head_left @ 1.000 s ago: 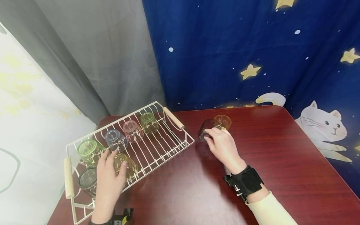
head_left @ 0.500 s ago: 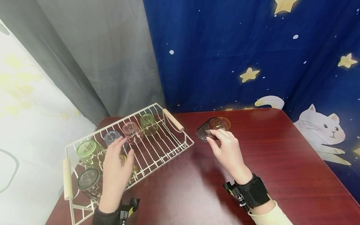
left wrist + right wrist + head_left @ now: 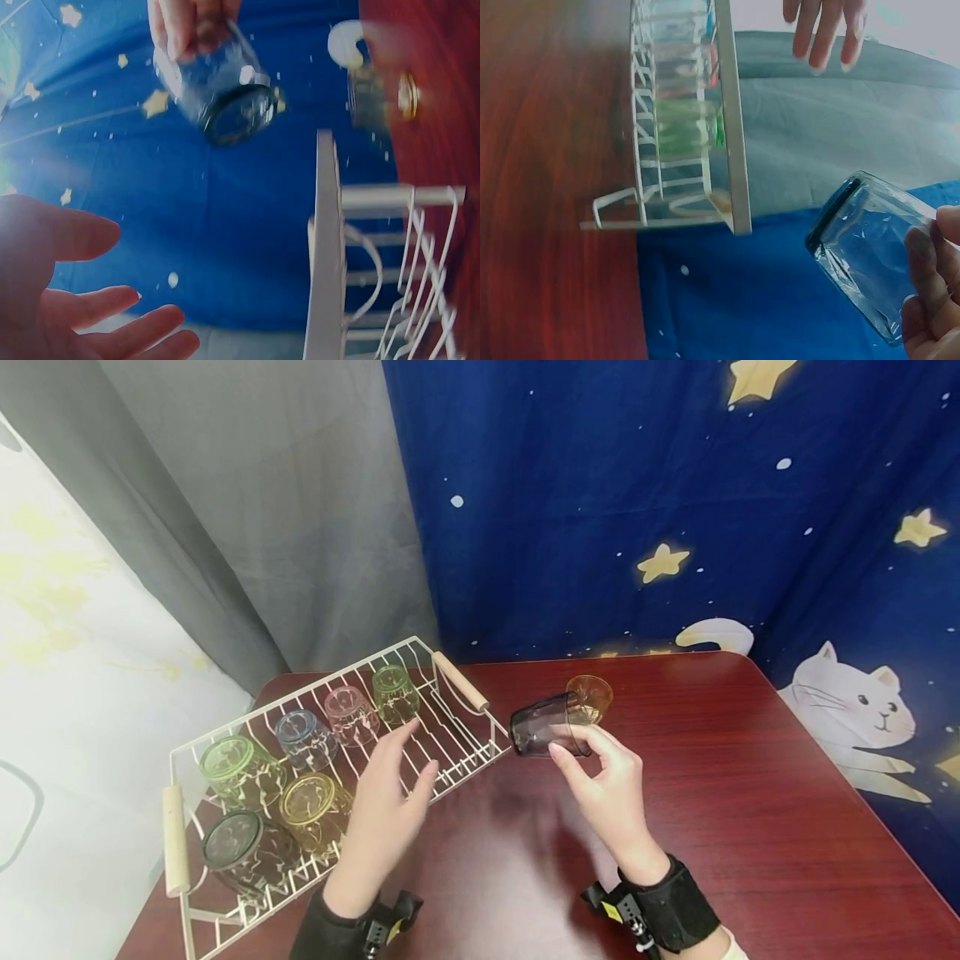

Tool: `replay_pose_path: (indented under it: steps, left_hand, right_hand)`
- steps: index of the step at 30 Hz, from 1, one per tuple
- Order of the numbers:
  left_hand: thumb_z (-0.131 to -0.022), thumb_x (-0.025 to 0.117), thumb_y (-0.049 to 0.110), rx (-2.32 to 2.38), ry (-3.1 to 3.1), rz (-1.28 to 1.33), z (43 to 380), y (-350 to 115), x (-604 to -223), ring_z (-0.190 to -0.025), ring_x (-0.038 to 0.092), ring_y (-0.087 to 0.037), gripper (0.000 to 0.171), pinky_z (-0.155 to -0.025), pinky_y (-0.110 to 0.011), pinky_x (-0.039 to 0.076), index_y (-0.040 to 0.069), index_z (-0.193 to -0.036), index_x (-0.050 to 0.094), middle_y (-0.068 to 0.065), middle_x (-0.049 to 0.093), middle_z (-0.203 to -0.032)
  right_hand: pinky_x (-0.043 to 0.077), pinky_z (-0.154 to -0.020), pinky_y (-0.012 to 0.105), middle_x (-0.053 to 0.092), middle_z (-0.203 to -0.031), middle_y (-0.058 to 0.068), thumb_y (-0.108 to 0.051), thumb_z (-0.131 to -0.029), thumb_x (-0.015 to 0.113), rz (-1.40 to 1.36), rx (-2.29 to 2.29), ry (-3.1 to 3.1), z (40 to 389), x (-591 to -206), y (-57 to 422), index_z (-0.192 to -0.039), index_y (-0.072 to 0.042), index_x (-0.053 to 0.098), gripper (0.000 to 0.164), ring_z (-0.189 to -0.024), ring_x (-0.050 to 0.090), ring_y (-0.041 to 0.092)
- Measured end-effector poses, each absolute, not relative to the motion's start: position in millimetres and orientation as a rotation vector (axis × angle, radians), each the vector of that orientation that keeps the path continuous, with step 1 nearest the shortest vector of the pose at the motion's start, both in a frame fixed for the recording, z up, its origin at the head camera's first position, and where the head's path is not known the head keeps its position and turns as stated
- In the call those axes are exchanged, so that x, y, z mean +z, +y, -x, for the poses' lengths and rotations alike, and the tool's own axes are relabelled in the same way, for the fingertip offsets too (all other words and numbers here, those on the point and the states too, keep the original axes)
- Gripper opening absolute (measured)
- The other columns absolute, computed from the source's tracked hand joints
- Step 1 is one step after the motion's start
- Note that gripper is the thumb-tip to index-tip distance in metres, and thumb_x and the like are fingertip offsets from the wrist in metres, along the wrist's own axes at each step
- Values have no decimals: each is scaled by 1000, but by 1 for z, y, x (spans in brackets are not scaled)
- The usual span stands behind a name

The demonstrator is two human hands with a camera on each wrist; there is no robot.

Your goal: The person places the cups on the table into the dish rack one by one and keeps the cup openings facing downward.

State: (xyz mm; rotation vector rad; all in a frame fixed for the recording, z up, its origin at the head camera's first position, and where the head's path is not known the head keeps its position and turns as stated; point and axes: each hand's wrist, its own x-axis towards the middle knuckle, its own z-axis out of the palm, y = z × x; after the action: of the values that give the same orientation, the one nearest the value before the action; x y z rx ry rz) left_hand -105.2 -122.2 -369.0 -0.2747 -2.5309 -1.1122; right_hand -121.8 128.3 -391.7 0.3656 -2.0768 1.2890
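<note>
My right hand (image 3: 607, 785) grips a dark grey drinking glass (image 3: 536, 728) near its rim, with the glass tilted sideways above the table. In the right wrist view the fingers curl at the mouth of the glass (image 3: 870, 259), its thick base toward the rack. My left hand (image 3: 386, 806) hovers over the front edge of the white wire rack (image 3: 457, 766), thumb and fingers spread, holding nothing. Upside down in the rack stand a light green glass (image 3: 238, 770), a blue glass (image 3: 306, 740), a pink glass (image 3: 351, 717), a green glass (image 3: 395, 695), a yellow glass (image 3: 315, 814) and a dark glass (image 3: 247, 852).
An amber glass (image 3: 590, 697) stands on the red-brown table (image 3: 720, 793), just behind the held one. The rack has wooden handles, one (image 3: 461, 681) at its right end and one (image 3: 176, 842) at its left. Curtains (image 3: 570, 510) hang behind the table.
My right hand has lifted the dark grey glass and tipped it sideways, bringing it left toward the rack. My left hand has let go of the yellow glass area and moved right.
</note>
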Motion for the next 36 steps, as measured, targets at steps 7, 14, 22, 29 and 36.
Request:
replay_pose_path:
  steps: [7,14,22,29,36]
  left_hand:
    - [-95,61,26,-1250,-2541,367,104,-101,-375,-137,47,-24,58,-116,-46,37,10,-146,39,-7,51,-145]
    - [-96,59,30,-1488,-2530,469,107,-88,-384,-140,43,-22,63,-117,-43,36,15,-151,33,-5,46,-149]
    - [-95,61,31,-1471,-2498,551,114,-72,-393,-141,42,-19,65,-116,-48,36,27,-152,31,-3,48,-148]
    - [-96,61,27,-1661,-2464,568,118,-70,-398,-139,44,-23,62,-113,-42,41,17,-151,34,-11,46,-150]
    - [-98,57,27,-1788,-2467,521,118,-68,-403,-135,49,-30,60,-113,-45,41,18,-151,32,-16,46,-149]
  right_hand:
    - [52,-70,14,70,-89,-9,3,-85,68,-259,1803,-1941,113,-399,116,-104,1,69,19,-81,64,2]
    - [54,-74,15,69,-86,-8,9,-85,63,-165,2088,-1790,107,-403,107,-102,2,65,18,-81,65,2]
    - [53,-73,15,66,-87,-8,8,-86,63,-156,2186,-1764,104,-406,104,-100,-7,65,21,-82,62,2]
    - [53,-73,16,68,-90,-8,7,-87,62,-151,2247,-1758,102,-407,102,-100,-11,65,22,-82,63,2]
    - [55,-75,18,68,-90,-8,8,-88,60,-216,2312,-1735,101,-411,100,-99,-13,64,25,-81,65,4]
